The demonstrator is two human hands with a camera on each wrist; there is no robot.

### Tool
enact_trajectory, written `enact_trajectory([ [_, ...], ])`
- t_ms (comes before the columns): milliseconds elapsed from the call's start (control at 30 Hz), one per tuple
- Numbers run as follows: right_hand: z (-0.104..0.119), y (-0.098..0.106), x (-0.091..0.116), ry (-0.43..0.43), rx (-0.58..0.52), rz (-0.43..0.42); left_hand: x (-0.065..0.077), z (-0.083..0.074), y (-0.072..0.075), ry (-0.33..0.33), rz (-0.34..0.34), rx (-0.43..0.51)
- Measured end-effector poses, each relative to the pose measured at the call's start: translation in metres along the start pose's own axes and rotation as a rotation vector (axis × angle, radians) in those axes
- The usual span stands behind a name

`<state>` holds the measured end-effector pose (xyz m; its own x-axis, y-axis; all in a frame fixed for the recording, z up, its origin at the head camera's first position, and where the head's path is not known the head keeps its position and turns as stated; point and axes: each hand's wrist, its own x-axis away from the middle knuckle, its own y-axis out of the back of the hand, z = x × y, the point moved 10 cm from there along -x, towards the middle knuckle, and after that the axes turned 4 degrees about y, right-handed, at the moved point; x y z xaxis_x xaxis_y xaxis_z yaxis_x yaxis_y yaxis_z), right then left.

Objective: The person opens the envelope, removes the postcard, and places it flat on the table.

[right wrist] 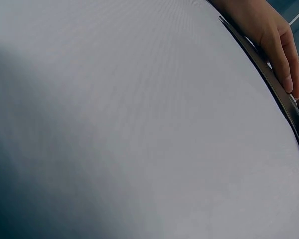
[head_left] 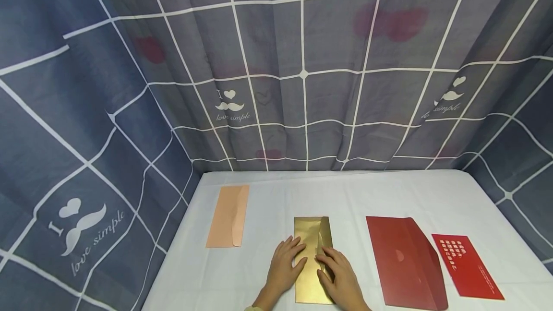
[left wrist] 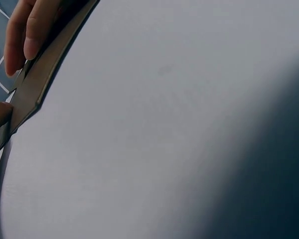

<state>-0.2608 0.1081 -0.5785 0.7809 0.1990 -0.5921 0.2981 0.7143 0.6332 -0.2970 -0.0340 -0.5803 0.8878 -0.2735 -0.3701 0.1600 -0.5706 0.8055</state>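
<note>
A gold envelope (head_left: 307, 282) lies lengthwise on the white table, its flap (head_left: 325, 227) along the right side. My left hand (head_left: 282, 265) rests on the envelope's left edge with fingers spread. The fingertips of my right hand (head_left: 341, 275) touch the flap side, thumb and forefinger apart. In the left wrist view, the envelope's edge (left wrist: 37, 84) slants across the upper left with fingers above it. In the right wrist view, a thin strip of the envelope (right wrist: 276, 87) shows at the right, fingertips on it. The undersides of both hands are hidden in the head view.
A peach envelope (head_left: 224, 217) lies at the back left. To the right are a large dark red envelope (head_left: 399, 272) and a bright red card (head_left: 473, 277) with pale printing. Dark checked curtains (head_left: 276, 100) hang behind and beside the white table (head_left: 268, 200).
</note>
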Motion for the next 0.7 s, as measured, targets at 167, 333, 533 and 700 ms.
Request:
enact_trajectory([
  [167,-0.0004,-0.0001,0.0004,0.002,-0.002,-0.008,0.0008,-0.0004,0.0006,-0.005,-0.017,-0.006],
  [333,-0.0017,-0.0002,0.0014,0.010,0.001,-0.017,0.0002,0.0015,-0.0016,0.027,0.005,0.002],
  [533,-0.0024,0.0000,0.0022,0.010,0.006,-0.022,0.0010,0.0027,-0.0025,0.030,-0.001,0.005],
  [700,-0.0019,0.0012,0.0022,0.009,0.006,-0.032,0.0009,0.0017,-0.0011,0.027,-0.003,0.003],
])
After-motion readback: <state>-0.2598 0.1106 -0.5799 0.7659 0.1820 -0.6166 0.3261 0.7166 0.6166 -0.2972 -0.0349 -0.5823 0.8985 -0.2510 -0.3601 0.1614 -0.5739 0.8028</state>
